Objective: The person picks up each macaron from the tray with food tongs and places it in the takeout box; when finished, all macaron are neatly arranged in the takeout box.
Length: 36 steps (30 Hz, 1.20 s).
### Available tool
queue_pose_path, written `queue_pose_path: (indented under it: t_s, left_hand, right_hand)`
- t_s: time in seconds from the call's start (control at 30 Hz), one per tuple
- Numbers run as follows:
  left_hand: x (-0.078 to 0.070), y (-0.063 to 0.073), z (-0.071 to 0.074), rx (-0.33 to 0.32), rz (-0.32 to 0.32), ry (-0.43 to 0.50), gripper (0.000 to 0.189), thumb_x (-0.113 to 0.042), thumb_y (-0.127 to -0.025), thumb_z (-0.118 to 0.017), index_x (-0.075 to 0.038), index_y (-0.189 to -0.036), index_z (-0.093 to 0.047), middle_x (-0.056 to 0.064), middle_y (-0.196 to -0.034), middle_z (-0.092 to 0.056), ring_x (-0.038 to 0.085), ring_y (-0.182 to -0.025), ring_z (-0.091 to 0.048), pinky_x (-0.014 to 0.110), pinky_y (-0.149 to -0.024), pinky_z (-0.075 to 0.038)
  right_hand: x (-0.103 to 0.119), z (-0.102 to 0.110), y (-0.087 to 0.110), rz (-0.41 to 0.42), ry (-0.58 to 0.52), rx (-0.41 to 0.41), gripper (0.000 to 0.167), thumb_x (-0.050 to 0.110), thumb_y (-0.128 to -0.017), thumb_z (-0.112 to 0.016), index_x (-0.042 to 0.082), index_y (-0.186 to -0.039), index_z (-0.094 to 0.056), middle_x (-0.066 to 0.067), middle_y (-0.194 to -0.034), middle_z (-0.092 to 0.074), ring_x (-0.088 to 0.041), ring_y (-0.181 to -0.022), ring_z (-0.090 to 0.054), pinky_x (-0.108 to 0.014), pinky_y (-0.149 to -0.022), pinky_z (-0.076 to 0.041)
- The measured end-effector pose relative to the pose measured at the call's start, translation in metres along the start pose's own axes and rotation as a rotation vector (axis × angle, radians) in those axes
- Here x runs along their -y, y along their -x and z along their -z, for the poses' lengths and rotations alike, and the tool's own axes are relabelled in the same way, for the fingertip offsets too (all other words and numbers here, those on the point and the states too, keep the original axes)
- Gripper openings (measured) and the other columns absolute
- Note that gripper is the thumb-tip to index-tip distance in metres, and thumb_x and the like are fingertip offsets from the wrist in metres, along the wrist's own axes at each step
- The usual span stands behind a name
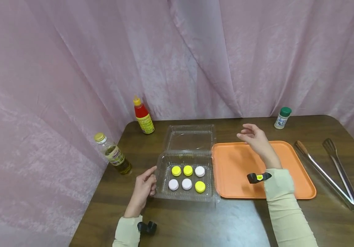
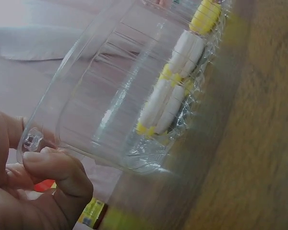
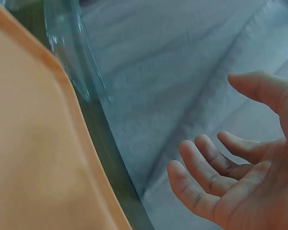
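A clear plastic clamshell box (image 1: 186, 197) lies on the table with its lid (image 1: 190, 139) folded back, away from me. Inside the base stand two rows of yellow macarons (image 1: 188, 170) and white macarons (image 1: 173, 184). At the box's left edge, my left hand (image 1: 143, 190) pinches the rim between thumb and finger, plain in the left wrist view, where the clear wall (image 2: 86, 115) rises beside the fingers. My right hand (image 1: 258, 142) hovers over the far part of an orange tray (image 1: 232, 175), fingers loosely bent and apart, holding nothing.
Metal tongs (image 1: 334, 185) lie right of the tray. A green-capped shaker (image 1: 282, 118) stands at the back right. A red sauce bottle (image 1: 144, 118) and an oil bottle (image 1: 115, 156) stand to the left. A pink curtain (image 1: 177, 61) hangs behind the table.
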<state>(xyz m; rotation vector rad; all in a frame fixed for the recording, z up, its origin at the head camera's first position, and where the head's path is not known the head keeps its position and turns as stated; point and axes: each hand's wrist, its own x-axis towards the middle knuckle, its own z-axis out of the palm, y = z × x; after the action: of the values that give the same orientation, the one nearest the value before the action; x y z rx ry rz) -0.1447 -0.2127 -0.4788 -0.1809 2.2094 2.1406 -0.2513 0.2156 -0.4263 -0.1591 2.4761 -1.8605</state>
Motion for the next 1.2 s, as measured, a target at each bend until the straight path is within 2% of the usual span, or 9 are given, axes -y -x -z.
queue_pose_path:
  t_s: [0.17,0.37,0.47,0.67,0.87,1.03,1.2]
  left_hand:
    - [-0.001,0.001,0.003,0.004,0.01,-0.013,0.052,0.009,-0.092,-0.045,0.008,-0.144,-0.048,0.001,-0.074,-0.043,0.007,-0.051,-0.033,0.019,-0.042,-0.03]
    - [-0.004,0.002,0.008,0.012,0.01,-0.041,0.051,0.009,-0.093,-0.046,0.007,-0.144,-0.048,0.002,-0.074,-0.044,0.008,-0.051,-0.036,0.019,-0.041,-0.031]
    - [-0.006,0.0,0.008,0.008,-0.009,-0.044,0.05,0.009,-0.093,-0.046,0.007,-0.143,-0.05,0.003,-0.074,-0.045,0.008,-0.052,-0.037,0.019,-0.041,-0.031]
    - [-0.006,0.003,0.009,0.006,0.011,-0.06,0.05,0.01,-0.093,-0.046,0.007,-0.142,-0.051,0.003,-0.072,-0.045,0.01,-0.051,-0.039,0.02,-0.041,-0.033]
    - [-0.004,0.001,0.006,0.017,-0.01,-0.037,0.049,0.009,-0.094,-0.046,0.005,-0.143,-0.051,0.004,-0.074,-0.047,0.01,-0.053,-0.039,0.02,-0.042,-0.033]
    - [-0.003,-0.001,0.004,0.027,-0.002,-0.02,0.049,0.009,-0.095,-0.045,0.005,-0.143,-0.051,0.005,-0.077,-0.048,0.01,-0.053,-0.04,0.02,-0.042,-0.033]
    - [-0.003,0.0,0.003,0.019,0.006,-0.01,0.048,0.01,-0.095,-0.045,0.005,-0.143,-0.051,0.006,-0.077,-0.047,0.011,-0.053,-0.04,0.02,-0.042,-0.033]
  right_hand:
    - [-0.001,-0.024,0.0,-0.014,-0.026,0.051,0.067,0.016,-0.099,-0.063,-0.009,-0.152,-0.029,-0.031,-0.14,-0.041,-0.04,-0.126,-0.049,-0.029,-0.091,-0.05]
    - [-0.004,-0.048,-0.003,-0.055,-0.024,0.149,0.072,0.011,-0.096,-0.066,-0.01,-0.152,-0.027,-0.033,-0.144,-0.038,-0.045,-0.131,-0.043,-0.053,-0.102,-0.043]
    - [-0.004,-0.056,-0.007,-0.086,-0.033,0.195,0.076,0.011,-0.094,-0.067,-0.01,-0.153,-0.024,-0.033,-0.148,-0.035,-0.048,-0.135,-0.039,-0.058,-0.106,-0.039]
    - [-0.006,-0.066,-0.005,-0.135,-0.042,0.268,0.083,0.004,-0.09,-0.066,-0.015,-0.153,-0.015,-0.036,-0.148,-0.032,-0.05,-0.132,-0.041,-0.056,-0.102,-0.043]
    - [-0.007,-0.07,-0.004,-0.117,-0.036,0.34,0.079,0.002,-0.088,-0.067,-0.017,-0.149,-0.021,-0.035,-0.141,-0.041,-0.047,-0.128,-0.045,-0.048,-0.1,-0.046]
    - [-0.009,-0.068,-0.008,-0.098,-0.025,0.393,0.07,-0.003,-0.09,-0.062,-0.02,-0.147,-0.025,-0.034,-0.137,-0.045,-0.046,-0.124,-0.049,-0.042,-0.097,-0.05]
    - [-0.011,-0.069,-0.009,-0.14,-0.052,0.382,0.075,-0.007,-0.09,-0.06,-0.016,-0.151,-0.017,-0.033,-0.138,-0.044,-0.04,-0.119,-0.054,-0.039,-0.097,-0.05]
